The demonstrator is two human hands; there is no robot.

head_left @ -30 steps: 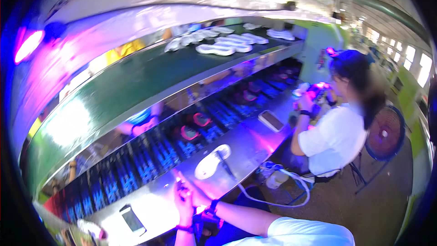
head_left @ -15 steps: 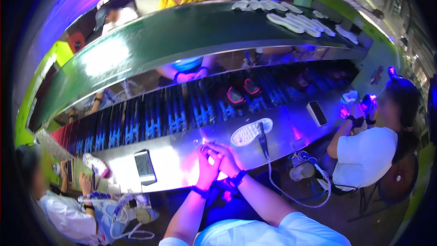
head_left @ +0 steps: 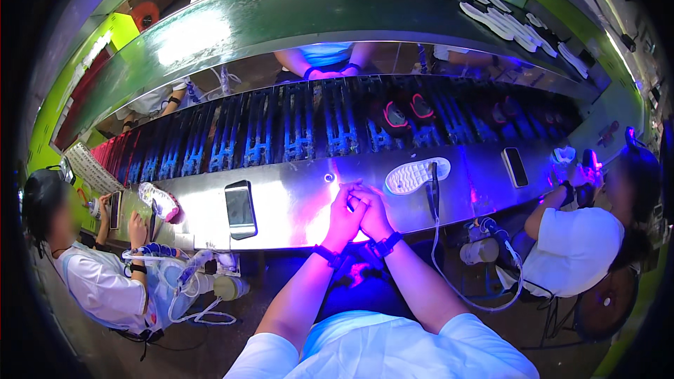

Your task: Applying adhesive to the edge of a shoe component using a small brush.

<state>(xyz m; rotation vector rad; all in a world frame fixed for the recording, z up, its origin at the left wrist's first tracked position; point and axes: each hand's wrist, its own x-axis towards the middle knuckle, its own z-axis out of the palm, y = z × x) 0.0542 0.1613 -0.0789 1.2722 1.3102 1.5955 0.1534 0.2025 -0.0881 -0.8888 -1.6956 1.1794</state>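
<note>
On my feed's far left, a person in white (head_left: 105, 281) sits at the worktop (head_left: 200, 221), one hand beside a white-and-pink shoe (head_left: 160, 202). Next comes a phone (head_left: 241, 209), lying face up, then a small round thing (head_left: 329, 177) on the bright patch — I cannot tell what it is. Just nearer than that, the left hand (head_left: 344, 219) and right hand (head_left: 376, 216) are clasped — closed on each other, fingers folded together over the worktop's near edge. To their right, a white sole (head_left: 407, 178) lies flat, a dark tool (head_left: 434, 181) resting across it, with a pale cord (head_left: 437, 238) running down off the edge. Farther right I see a second phone (head_left: 514, 167), then another person in white (head_left: 572, 253), seated.
</note>
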